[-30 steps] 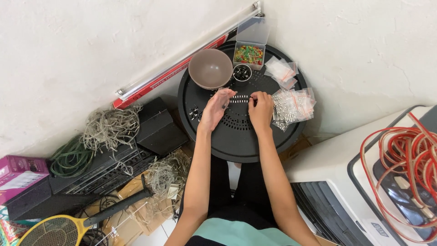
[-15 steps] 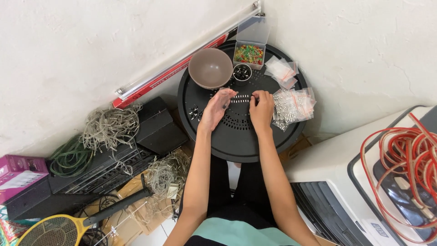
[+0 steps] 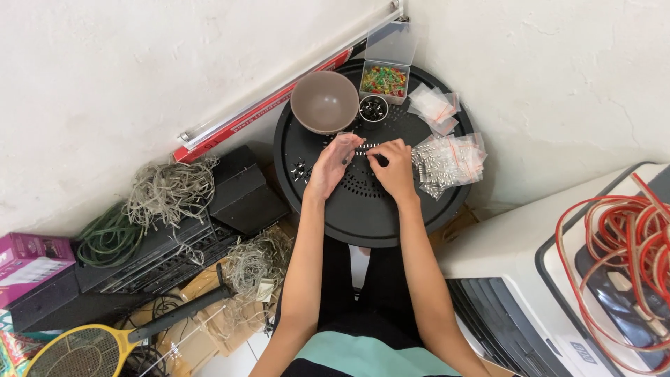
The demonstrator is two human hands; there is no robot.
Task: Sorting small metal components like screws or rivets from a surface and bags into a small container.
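Looking down from the head camera, a round black tray (image 3: pixel 363 216) with small holes is seen in a corner between two white walls. Both hands are held over the middle of the tray. The left hand (image 3: pixel 333 166) is opened with the palm turned up and the fingers loosely spread, and something tiny is kept at its fingertips, but it is too small to be told. The right hand (image 3: pixel 394 167) is curled with the back up, and its fingers are pressed together near a short row of small parts (image 3: pixel 364 149) lying on the tray between the two hands; whether a part is pinched cannot be told. A brown bowl (image 3: pixel 324 102) is set at the far edge of the tray. Just beside it a small black cup (image 3: pixel 373 109) is found, and behind that a clear box (image 3: pixel 384 79) filled with little coloured bits, its lid standing open. Clear little bags (image 3: pixel 450 159) are piled on the right side of the tray, near the right hand. On the floor to the left, tangled wires (image 3: pixel 171 192) and black boxes (image 3: pixel 241 192) are seen, and a yellow racket (image 3: pixel 84 349) is laid lower down. Red cable (image 3: pixel 614 237) is coiled on a white machine (image 3: pixel 509 258) at the right.
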